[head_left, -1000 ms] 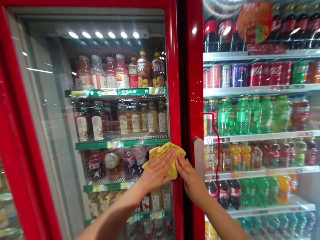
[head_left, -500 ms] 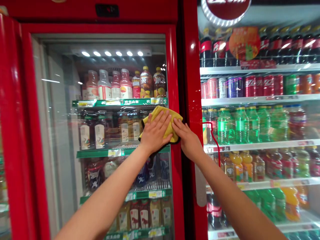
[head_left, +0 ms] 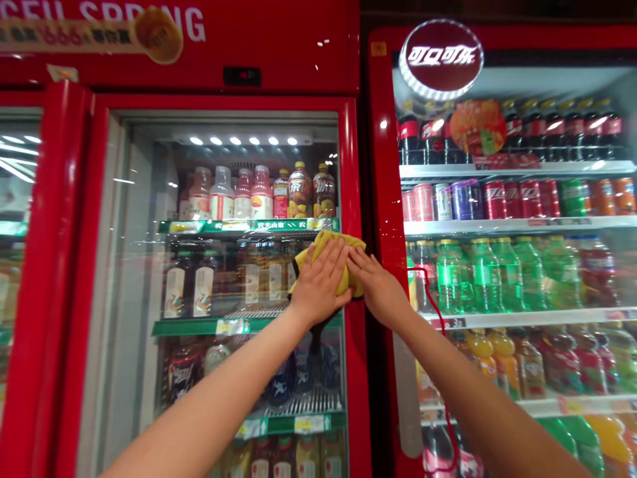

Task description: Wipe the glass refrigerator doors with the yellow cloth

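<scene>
A yellow cloth (head_left: 326,240) with a dark edge lies against the glass door (head_left: 279,143) of a red drinks fridge, near the right frame of the door. My left hand (head_left: 321,279) rests flat over the cloth, fingers stretched out and pointing up. Beside it, my right hand (head_left: 381,289) reaches in from the right, its extended fingertips on the cloth's right edge over the red door frame (head_left: 354,372). Its thumb is hidden from view. Behind the glass, next to the cloth, dark bottles with pale labels (head_left: 204,292) stand on a shelf.
To the right stands a second red fridge (head_left: 385,166) with bottles and cans on white shelves. It has a long pale handle (head_left: 409,411) and a hanging red cord (head_left: 438,312). A dark gap separates the fridges. Another fridge door (head_left: 20,199) shows at far left.
The camera view has tilted up, so the fridges sit lower in the picture and more of their tops shows. Both hands stay at the cloth, which appears slightly higher on the door.
</scene>
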### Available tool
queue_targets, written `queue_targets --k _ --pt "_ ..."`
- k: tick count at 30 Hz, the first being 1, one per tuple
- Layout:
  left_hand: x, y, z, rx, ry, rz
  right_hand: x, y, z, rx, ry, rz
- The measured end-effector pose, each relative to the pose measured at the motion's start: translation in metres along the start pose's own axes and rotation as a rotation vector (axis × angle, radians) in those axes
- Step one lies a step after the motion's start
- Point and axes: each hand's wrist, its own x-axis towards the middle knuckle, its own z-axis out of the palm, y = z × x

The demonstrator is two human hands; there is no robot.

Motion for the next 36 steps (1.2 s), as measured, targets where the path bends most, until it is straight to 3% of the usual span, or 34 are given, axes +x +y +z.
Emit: queue_targets --k 2,4,6,9,12,16,18,20,22,24,26,29,32,34,36 --pt "0.027 -0.010 -0.003 -0.010 0.012 -0.020 0.027 0.007 -0.016 0.052 0.036 0.032" --pt "0.035 -0.007 -0.004 -0.018 0.023 -0.068 0.034 0.009 -0.029 0.106 0.102 0.059" --pt "0.032 0.004 -0.003 -0.026 0.030 -0.105 0.027 0.005 -0.036 0.152 0.195 0.083" --pt "0.030 0.016 0.001 -0.031 0.027 -0.045 0.011 -0.007 -0.038 0.142 0.302 0.090" --pt "0.054 -0.003 0.001 -0.014 0.033 0.003 0.005 -0.018 -0.036 0.059 0.302 0.055" --pt "0.081 -0.039 -0.007 0.029 0.093 -0.182 -0.010 -0.021 -0.045 -0.005 0.266 0.011" --pt "0.070 -0.037 -0.008 0.046 0.127 -0.274 -0.027 -0.018 -0.057 -0.008 0.249 -0.006" --pt "0.048 -0.018 -0.005 0.058 0.147 -0.324 -0.042 -0.015 -0.070 -0.010 0.250 -0.010" --pt "0.030 0.005 0.000 0.043 0.128 -0.265 -0.048 -0.013 -0.079 -0.011 0.273 -0.008" --pt "0.029 0.016 0.003 0.040 0.093 -0.205 -0.040 -0.015 -0.080 0.007 0.290 -0.019" --pt "0.045 0.004 0.001 0.048 0.060 -0.178 -0.025 -0.020 -0.074 0.031 0.277 -0.046" --pt "0.071 -0.043 -0.012 0.076 0.054 -0.236 -0.008 -0.029 -0.060 -0.004 0.205 -0.095" --pt "0.062 -0.073 -0.023 0.120 0.110 -0.378 -0.010 -0.030 -0.053 -0.095 0.120 -0.148" --pt "0.039 -0.065 -0.024 0.141 0.126 -0.427 -0.015 -0.027 -0.053 -0.125 0.091 -0.171" --pt "0.015 -0.042 -0.019 0.144 0.108 -0.385 -0.015 -0.022 -0.053 -0.122 0.106 -0.182"
